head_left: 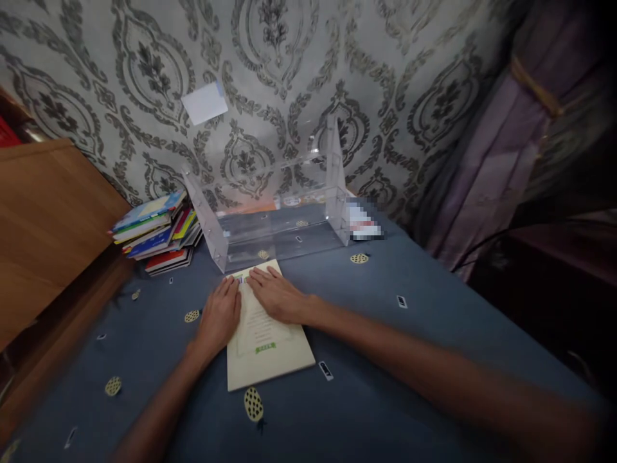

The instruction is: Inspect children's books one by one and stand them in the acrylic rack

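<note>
Both hands flat on cream book (267, 334) on worktop (409, 360), just before clear rack (274, 218). Left hand (219, 318) and right hand (277, 294) fingers spread, gripping nothing. Next: pinch an edge to lift.

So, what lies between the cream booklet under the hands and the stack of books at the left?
In the head view, only blue patterned tablecloth separates the cream booklet from the stack of books; the left hand rests at the booklet's edge.

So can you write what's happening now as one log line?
left hand: flat on book | right hand: flat on book | book: lying on blue cloth | clear rack: behind book
</note>
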Action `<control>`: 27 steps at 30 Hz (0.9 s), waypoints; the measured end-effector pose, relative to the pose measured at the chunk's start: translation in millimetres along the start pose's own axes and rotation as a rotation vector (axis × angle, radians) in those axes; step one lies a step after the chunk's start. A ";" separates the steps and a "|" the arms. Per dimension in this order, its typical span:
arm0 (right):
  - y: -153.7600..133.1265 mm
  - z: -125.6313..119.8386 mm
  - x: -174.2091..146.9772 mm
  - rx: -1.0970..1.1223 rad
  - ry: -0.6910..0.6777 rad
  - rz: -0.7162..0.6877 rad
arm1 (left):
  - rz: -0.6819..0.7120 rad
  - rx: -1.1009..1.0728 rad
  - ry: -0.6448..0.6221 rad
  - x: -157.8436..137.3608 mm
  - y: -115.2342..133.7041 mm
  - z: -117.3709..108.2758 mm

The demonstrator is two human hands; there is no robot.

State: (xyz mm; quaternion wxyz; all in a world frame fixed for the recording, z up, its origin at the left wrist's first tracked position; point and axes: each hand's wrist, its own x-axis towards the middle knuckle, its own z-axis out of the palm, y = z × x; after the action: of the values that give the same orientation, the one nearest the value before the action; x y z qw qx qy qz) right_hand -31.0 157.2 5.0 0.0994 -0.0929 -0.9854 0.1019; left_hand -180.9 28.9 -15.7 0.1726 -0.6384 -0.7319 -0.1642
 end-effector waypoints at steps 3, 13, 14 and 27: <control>19.7 2.0 -7.5 -0.009 0.056 0.078 | -0.018 0.024 0.010 -5.8 -3.5 4.1; 38.7 -4.9 -44.3 0.071 0.109 0.203 | 0.034 0.010 -0.035 0.0 -3.7 1.2; 36.9 -5.9 -45.9 0.079 0.104 0.209 | 0.052 0.000 -0.046 2.4 -3.7 1.7; 13.4 -15.1 -99.2 0.179 0.139 0.104 | 0.250 -0.175 -0.195 44.6 18.1 11.5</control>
State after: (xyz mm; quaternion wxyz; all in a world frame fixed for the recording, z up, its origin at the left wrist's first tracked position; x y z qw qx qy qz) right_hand 70.0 152.6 -1.0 0.1701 -0.1413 -0.9570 0.1878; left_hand -169.1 75.8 -4.9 0.0636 -0.7500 -0.6430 -0.1417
